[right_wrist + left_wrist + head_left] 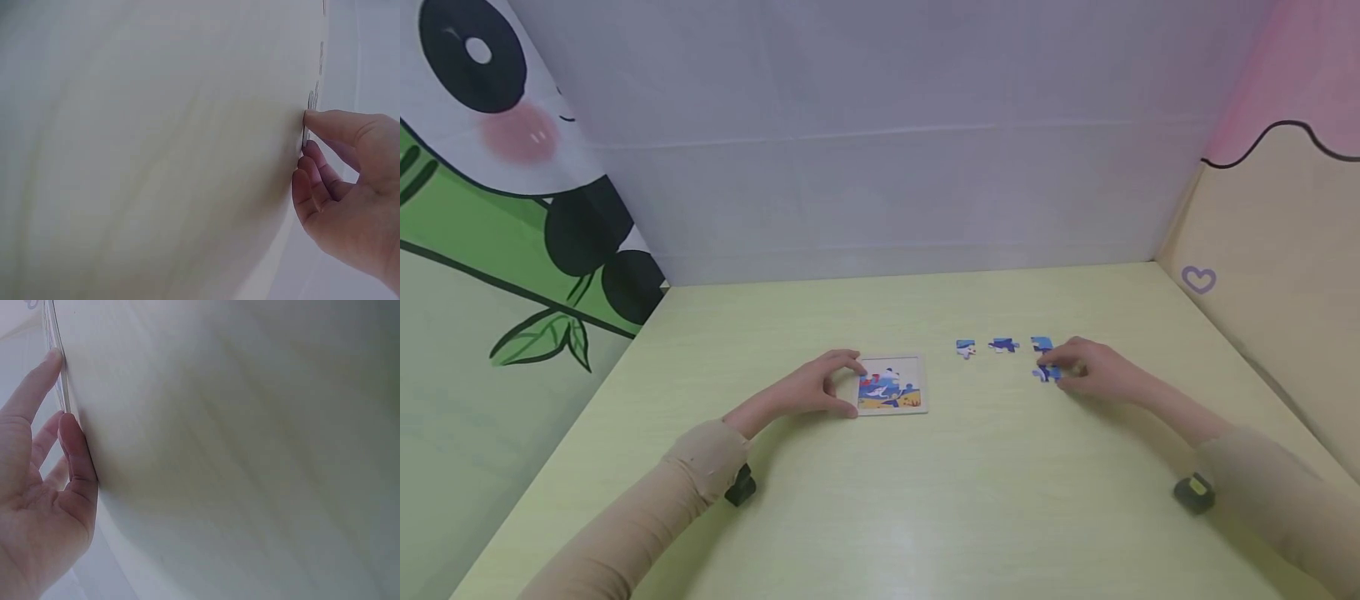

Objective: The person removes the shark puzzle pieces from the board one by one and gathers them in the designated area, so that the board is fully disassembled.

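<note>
A small square jigsaw tray [923,385] with a pale frame lies mid-table, its lower part filled with a colourful picture and its upper part bare. My left hand [822,385] holds the tray at its left side, thumb near the lower corner and fingers near the upper one. To the right, my right hand [1093,371] pinches a blue-and-white puzzle piece [1042,374] between thumb and fingers, low over the table. Just behind that piece lies another blue puzzle piece [1041,342], partly beside the fingertips. In the right wrist view the pinched piece [306,134] shows only edge-on.
Two more loose pieces, a blue-and-white one [966,348] and a dark blue one [1003,345], lie between the tray and my right hand. A pale wooden table [880,500] carries everything. Cloth walls stand at the back [880,200] and both sides.
</note>
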`<state>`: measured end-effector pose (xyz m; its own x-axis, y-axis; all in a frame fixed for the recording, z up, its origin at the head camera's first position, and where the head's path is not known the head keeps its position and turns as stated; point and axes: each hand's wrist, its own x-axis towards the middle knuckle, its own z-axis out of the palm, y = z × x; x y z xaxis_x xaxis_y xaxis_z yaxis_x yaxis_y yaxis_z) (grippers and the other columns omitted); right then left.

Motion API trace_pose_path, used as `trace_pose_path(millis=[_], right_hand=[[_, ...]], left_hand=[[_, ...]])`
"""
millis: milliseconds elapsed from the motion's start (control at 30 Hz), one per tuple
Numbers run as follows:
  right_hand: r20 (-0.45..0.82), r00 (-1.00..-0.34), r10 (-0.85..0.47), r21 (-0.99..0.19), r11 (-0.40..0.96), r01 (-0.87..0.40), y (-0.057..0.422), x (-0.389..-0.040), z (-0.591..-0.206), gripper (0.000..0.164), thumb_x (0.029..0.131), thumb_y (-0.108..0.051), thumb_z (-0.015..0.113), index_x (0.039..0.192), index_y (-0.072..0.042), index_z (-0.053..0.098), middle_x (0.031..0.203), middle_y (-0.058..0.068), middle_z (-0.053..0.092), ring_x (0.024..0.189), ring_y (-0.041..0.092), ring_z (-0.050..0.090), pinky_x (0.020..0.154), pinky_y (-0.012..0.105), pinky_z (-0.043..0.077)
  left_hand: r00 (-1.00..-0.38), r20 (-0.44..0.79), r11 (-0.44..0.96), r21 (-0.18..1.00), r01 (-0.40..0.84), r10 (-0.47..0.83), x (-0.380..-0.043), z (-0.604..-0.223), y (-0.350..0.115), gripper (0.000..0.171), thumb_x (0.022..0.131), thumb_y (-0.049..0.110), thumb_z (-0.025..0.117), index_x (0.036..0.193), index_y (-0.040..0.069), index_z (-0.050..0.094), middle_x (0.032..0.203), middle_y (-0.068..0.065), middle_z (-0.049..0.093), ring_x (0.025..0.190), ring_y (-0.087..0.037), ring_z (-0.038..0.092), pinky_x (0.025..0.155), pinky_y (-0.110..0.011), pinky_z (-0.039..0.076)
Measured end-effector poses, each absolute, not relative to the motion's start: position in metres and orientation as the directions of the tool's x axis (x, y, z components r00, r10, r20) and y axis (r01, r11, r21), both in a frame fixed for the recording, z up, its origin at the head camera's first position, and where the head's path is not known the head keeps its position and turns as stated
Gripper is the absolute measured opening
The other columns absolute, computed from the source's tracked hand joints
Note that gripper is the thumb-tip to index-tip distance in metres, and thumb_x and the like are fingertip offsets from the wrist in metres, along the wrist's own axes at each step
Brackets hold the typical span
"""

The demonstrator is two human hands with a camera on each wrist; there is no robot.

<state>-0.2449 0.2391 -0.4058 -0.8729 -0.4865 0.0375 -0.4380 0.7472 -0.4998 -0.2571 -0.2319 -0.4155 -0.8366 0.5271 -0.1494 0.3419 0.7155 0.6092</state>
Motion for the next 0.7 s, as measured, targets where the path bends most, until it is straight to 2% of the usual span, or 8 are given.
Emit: trace_pose_path(millis=[400,700], right_hand=[[0.004,-0.885,-0.465,-0.517,0.757,-0.400,0.2421,-0.2418,-0.4039,0.036,0.087,-0.005,0.070,0.123,-0.009,0.068,0.119,0.017,0.063,0.103,0.029,0.061,0.084,0.040,0.053],[0.008,-0.882,-0.471,-0.520,0.751,-0.406,0.2443,-0.2421,-0.4047,0.036,0.087,-0.005,0.070,0.123,-0.010,0.069,0.119,0.015,0.064,0.105,0.028,0.061,0.083,0.034,0.053]], left_hand=[[-0.837,-0.146,0.715,0.608,0.344,0.527,-0.2574,-0.4170,-0.2323,0.060,0.078,0.034,0.084,0.131,0.022,0.058,0.162,-0.008,0.030,0.074,-0.012,0.052,0.071,-0.023,0.044],[-0.836,-0.138,0.710,0.611,0.351,0.531,-0.2561,-0.4154,-0.2315,0.060,0.078,0.033,0.084,0.131,0.021,0.058,0.161,-0.008,0.031,0.074,-0.012,0.051,0.071,-0.023,0.044]])
